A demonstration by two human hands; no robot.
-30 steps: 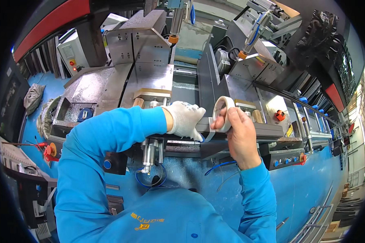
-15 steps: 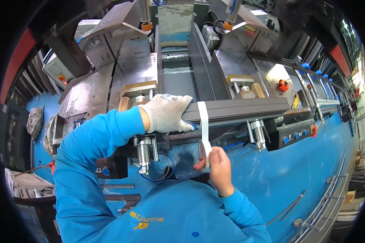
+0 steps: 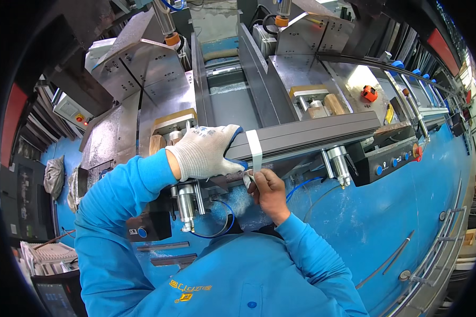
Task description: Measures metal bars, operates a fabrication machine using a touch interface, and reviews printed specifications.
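A bundle of dark grey metal profiles (image 3: 314,132) lies crosswise over the front of the machine. My left hand (image 3: 206,152), in a white knitted glove with blue on the fingers, is closed round the bundle's left part. Just right of it, a strip of white tape (image 3: 254,145) crosses the top and front of the profiles. My bare right hand (image 3: 269,191) is below the front edge, fingers closed on the tape roll (image 3: 248,179), which is mostly hidden behind them. The tape runs from the bundle down to these fingers.
Two pneumatic cylinders (image 3: 186,206) (image 3: 337,164) jut out below the bundle with blue hoses. A button box (image 3: 388,162) stands at the right. An orange tape measure (image 3: 369,93) rests on the metal table. Dark profile offcuts (image 3: 174,260) lie on the blue floor.
My right hand has moved up and left, closer to the bundle, drawing the tape down against its front. My left hand keeps its hold. The view has shifted and tilted slightly.
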